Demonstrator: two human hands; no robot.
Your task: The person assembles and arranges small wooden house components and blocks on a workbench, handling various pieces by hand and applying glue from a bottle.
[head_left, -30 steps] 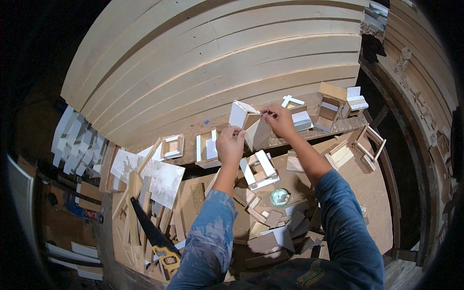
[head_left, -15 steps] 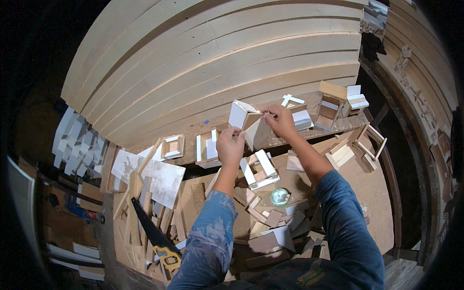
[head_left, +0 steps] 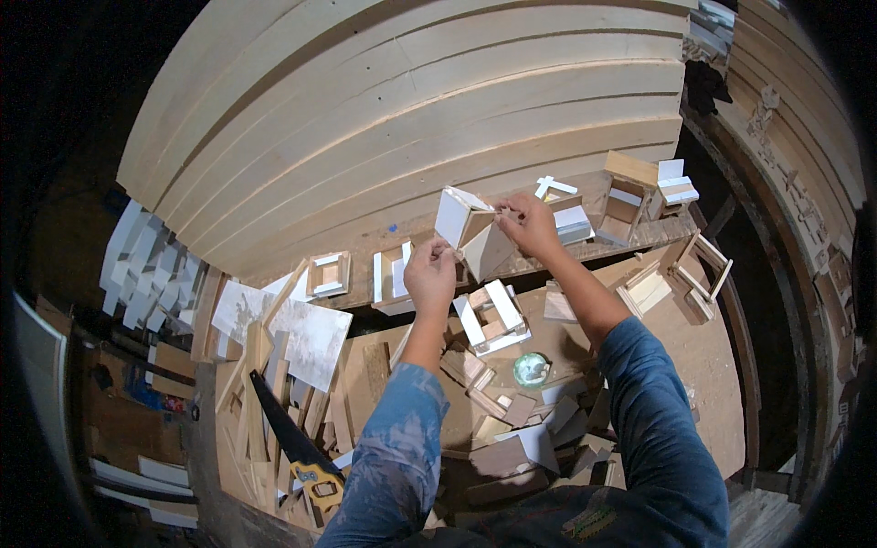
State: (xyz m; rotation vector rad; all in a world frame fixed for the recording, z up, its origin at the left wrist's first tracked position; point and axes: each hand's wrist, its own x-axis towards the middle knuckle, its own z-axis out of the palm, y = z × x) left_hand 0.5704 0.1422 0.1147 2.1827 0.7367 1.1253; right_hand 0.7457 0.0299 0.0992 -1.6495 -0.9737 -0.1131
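Observation:
A small wooden box-like piece [head_left: 488, 253] with white and bare-wood panels stands tilted on the ledge in front of me, its inside partly showing. My right hand [head_left: 530, 225] pinches its upper right edge between thumb and fingers. At the lower left edge, my left hand [head_left: 430, 274] is closed, its fingertips against the panel. Just below the piece lies a small square wooden frame [head_left: 493, 318] with white strips. Another white-edged open box [head_left: 393, 278] sits beside my left hand. Behind my right hand is a box with a white panel [head_left: 572, 226].
Wood offcuts crowd the workbench [head_left: 703, 384], with a yellow-handled handsaw [head_left: 290, 429] at left. A round tub of whitish paste [head_left: 531, 369] sits between my forearms. Large stacked boards [head_left: 411, 110] rise behind the ledge. More small boxes [head_left: 627, 205] and a wooden frame [head_left: 699, 274] stand at right.
My left hand's fingers have curled in more at the piece's lower left edge. The piece and my right hand have shifted only slightly.

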